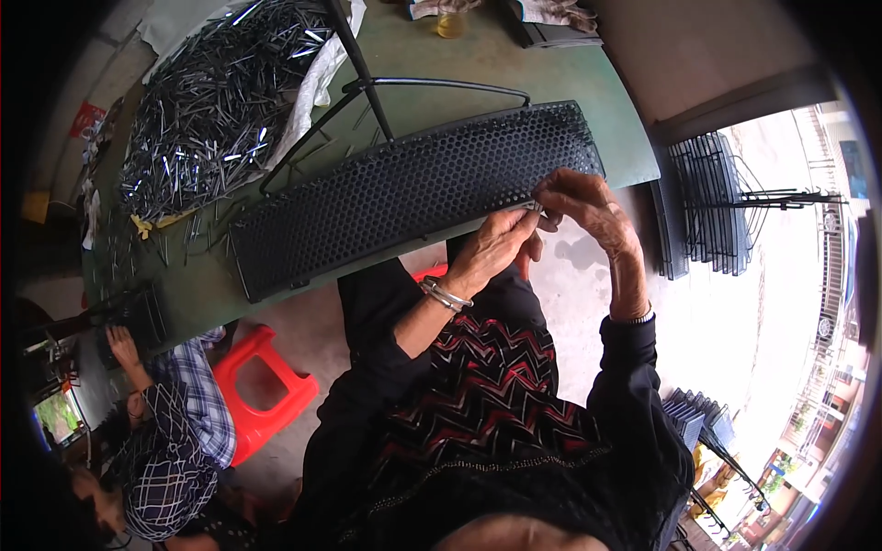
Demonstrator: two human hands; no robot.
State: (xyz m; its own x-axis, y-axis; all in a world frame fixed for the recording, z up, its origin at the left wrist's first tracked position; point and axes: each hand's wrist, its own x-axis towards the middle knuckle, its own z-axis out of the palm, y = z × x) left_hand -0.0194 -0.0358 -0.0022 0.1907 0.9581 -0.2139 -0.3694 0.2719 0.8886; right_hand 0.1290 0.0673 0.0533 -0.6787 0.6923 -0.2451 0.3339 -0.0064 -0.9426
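Observation:
A long black perforated metal panel [413,184] lies across the near part of the green table, its near edge facing me. My left hand [496,250], with a silver bangle at the wrist, is closed just below that edge, toward its right end. Something small and pale shows at its fingertips, too small to name. My right hand [593,209] bends over the panel's near right edge, thumb and fingers pinched together close to my left fingertips. Whatever lies in that pinch is hidden. A black metal rod frame [367,84] stands behind the panel, touching its far side.
A large heap of thin dark metal strips [230,101] lies on white sheeting at the table's far left. A red plastic stool [262,399] stands at lower left beside a co-worker in a checked sleeve [170,459]. Black wire racks [712,202] stack at right. Gloves [559,13] lie at the far edge.

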